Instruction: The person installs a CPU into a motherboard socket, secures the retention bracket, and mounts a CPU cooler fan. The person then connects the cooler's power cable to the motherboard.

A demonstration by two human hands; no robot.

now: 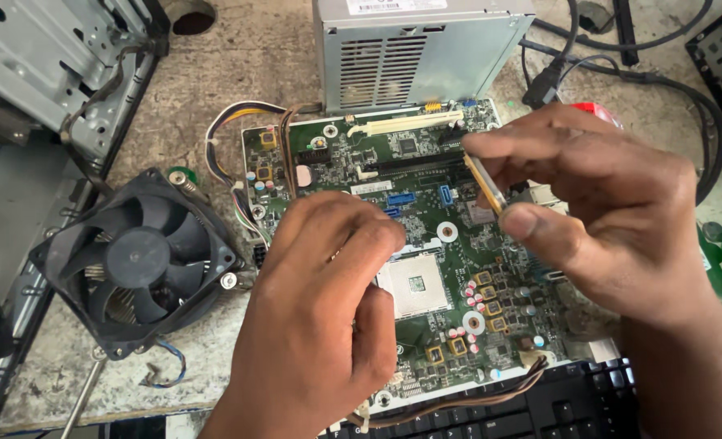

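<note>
Currently, right hand (613, 219) pinches the processor chip (484, 183) edgewise above the motherboard (426, 244). Light, stiff, fragile, I judge; I'd hold its edges only. Left hand (320, 317) curled, apparently holding nothing.

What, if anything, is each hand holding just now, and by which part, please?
The right hand pinches a small square processor chip by its opposite edges, thumb below and forefinger above. Whether the left hand holds anything cannot be told.

Processor chip (484, 182) (edge-on) above motherboard (426, 244)
</note>
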